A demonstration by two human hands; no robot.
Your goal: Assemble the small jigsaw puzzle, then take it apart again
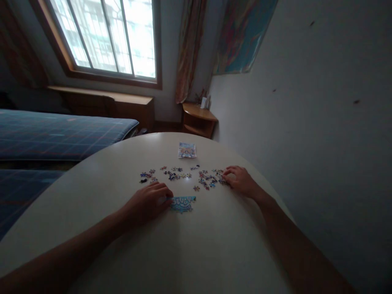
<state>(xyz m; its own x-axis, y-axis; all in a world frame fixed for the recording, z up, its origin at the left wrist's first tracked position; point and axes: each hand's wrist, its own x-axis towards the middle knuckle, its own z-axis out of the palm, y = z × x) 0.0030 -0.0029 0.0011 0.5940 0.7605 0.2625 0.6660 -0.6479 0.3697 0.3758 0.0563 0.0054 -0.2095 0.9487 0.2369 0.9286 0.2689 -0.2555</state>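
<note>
A small joined section of jigsaw puzzle (183,203), blue with lettering, lies flat on the white round table (196,253). My left hand (151,203) rests at its left end, thumb and forefinger curled together against that edge. Farther right, my right hand (240,179) reaches down to a cluster of loose puzzle pieces (211,179). Its thumb and fingers are bent close together at the cluster's right side; what lies between the fingertips is too small to make out. More loose pieces (174,175) are scattered between the hands and toward the left.
Beyond the pieces lies a small picture sheet (187,150) with a blue pattern. A bed with a plaid mattress (61,134) stands to the left of the table. A wall (306,134) runs along the right, and a wooden corner shelf (199,116) stands behind.
</note>
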